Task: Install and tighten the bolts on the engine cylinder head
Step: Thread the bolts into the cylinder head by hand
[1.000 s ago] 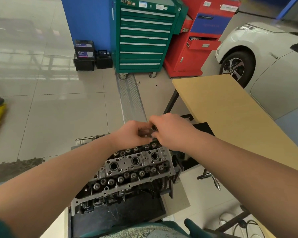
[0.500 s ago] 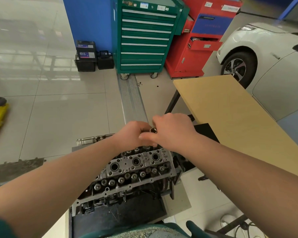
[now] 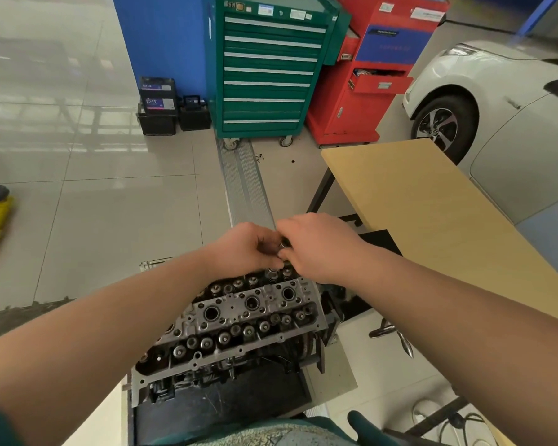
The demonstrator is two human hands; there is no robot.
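Grey workshop tiles (image 3: 110, 220) surround the cylinder head (image 3: 239, 320). Above its far edge, the left hand (image 3: 244, 247) and right hand (image 3: 316, 247) together pinch a small metal piece (image 3: 284, 243).

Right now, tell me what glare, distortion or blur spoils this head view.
Head view: window glare washes the tiled floor upper left; wide-angle bending curves the green tool cabinet and forearms; the left hand and right hand hide the small metal part; the cylinder head is sharp.

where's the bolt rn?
Head view, centre frame: the bolt is pinched between the left hand and right hand, just above the far edge of the cylinder head.
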